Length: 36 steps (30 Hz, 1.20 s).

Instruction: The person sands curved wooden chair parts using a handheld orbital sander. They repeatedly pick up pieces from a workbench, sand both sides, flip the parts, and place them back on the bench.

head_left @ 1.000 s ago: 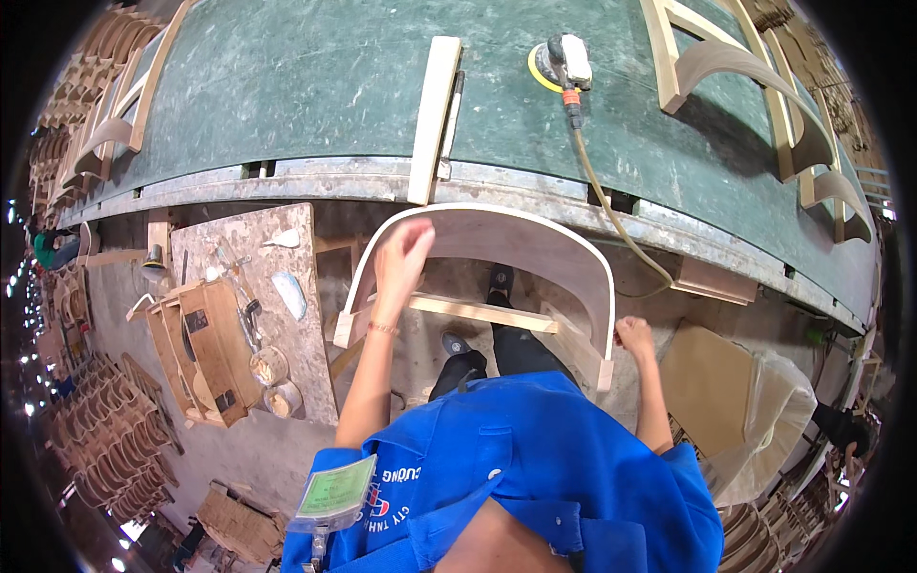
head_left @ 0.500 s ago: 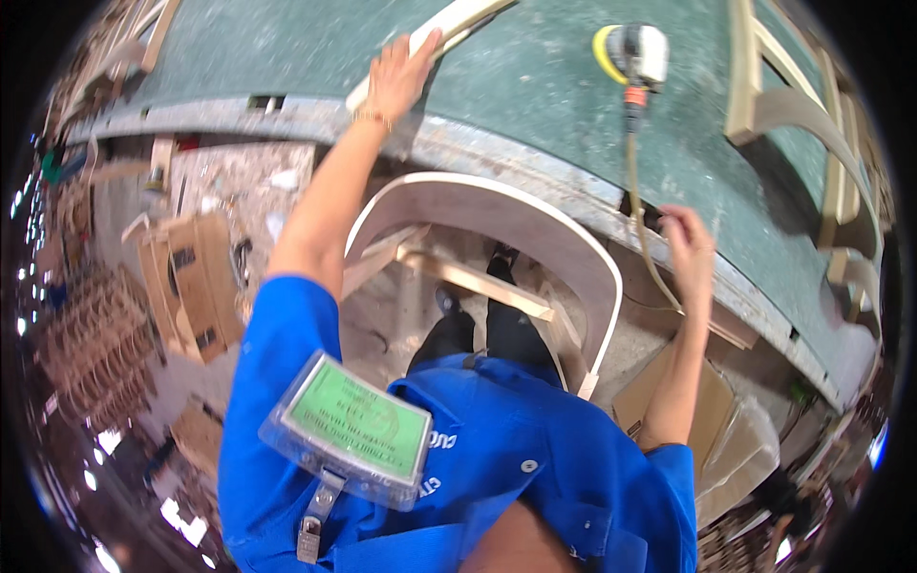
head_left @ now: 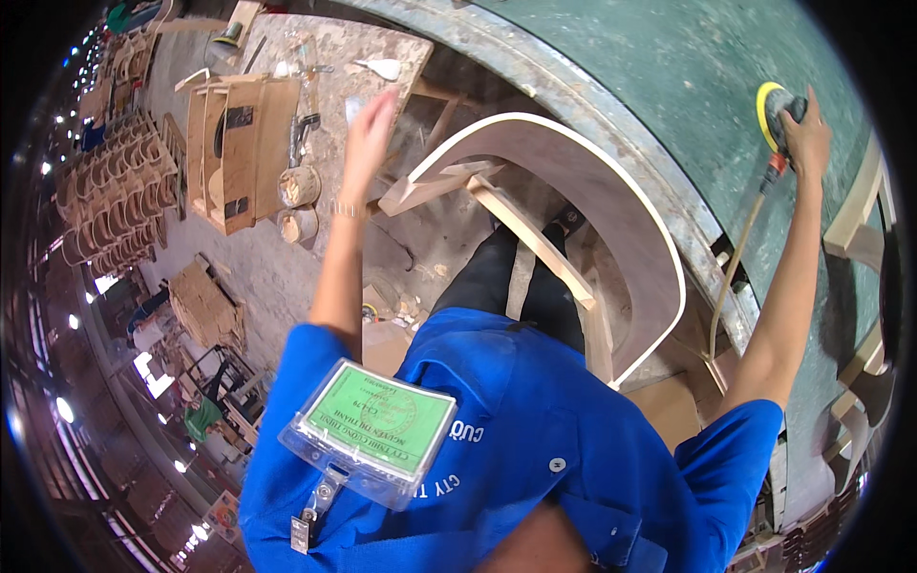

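Observation:
On the right, my right hand (head_left: pixel 807 138) is closed round the body of a sander (head_left: pixel 776 116) with a yellow-rimmed pad, which sits on the green-topped workbench (head_left: pixel 611 67). An orange fitting and a thin tan hose run from it over the bench edge. My left hand (head_left: pixel 371 134) is in the air to the left, a little blurred, with fingers stretched out and nothing seen in it. Below it stands a curved wooden chair frame (head_left: pixel 621 205), made of a bent panel with pale edges and wooden bars (head_left: pixel 530 239), around my legs.
A worn side table (head_left: pixel 401 57) at the upper left bears a white-bodied pointed tool (head_left: pixel 382 69) and hand tools. Beside it are a wooden box (head_left: pixel 258 143) and tubs (head_left: pixel 298 186). Stacked curved wooden parts (head_left: pixel 115 201) stand far left; more frames (head_left: pixel 855 215) line the right.
My left hand has let go of the long pale piece on the bench and swung down to the left. My right hand has reached out and taken hold of the sander. The view has shifted.

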Available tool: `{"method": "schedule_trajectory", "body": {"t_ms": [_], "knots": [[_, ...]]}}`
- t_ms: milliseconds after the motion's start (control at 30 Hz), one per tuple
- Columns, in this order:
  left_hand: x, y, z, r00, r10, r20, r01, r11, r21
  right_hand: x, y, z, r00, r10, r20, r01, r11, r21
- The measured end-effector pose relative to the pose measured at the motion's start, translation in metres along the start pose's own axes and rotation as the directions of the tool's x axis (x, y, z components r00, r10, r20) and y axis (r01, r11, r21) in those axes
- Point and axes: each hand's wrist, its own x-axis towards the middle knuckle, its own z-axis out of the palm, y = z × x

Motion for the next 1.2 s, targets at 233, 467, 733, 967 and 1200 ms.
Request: {"method": "schedule_trajectory", "body": {"t_ms": [233, 467, 733, 967, 1200], "knots": [[-0.103, -0.032, -0.003, 0.800, -0.569, 0.191, 0.600, 0.764, -0.236, -0.020, 0.026, -0.006, 0.992, 0.126, -0.013, -0.117, 0.949, 0.293], [-0.109, -0.062, -0.002, 0.775, -0.597, 0.207, 0.630, 0.705, -0.326, -0.171, -0.121, -0.117, 0.961, -0.154, 0.228, 0.017, 0.860, 0.509], [-0.116, -0.097, -0.003, 0.976, -0.109, 0.191, 0.159, 0.950, -0.270, -0.295, -0.346, -0.072, 0.835, -0.421, 0.354, 0.120, 0.767, 0.630], [-0.125, -0.085, -0.011, 0.961, -0.254, 0.110, 0.251, 0.967, 0.044, -0.282, -0.433, -0.039, 0.801, -0.553, 0.229, 0.319, 0.718, 0.618], [-0.127, -0.097, -0.006, 0.974, -0.212, 0.081, 0.213, 0.977, 0.003, -0.283, -0.438, -0.041, 0.813, -0.527, 0.248, 0.308, 0.750, 0.586]]}}
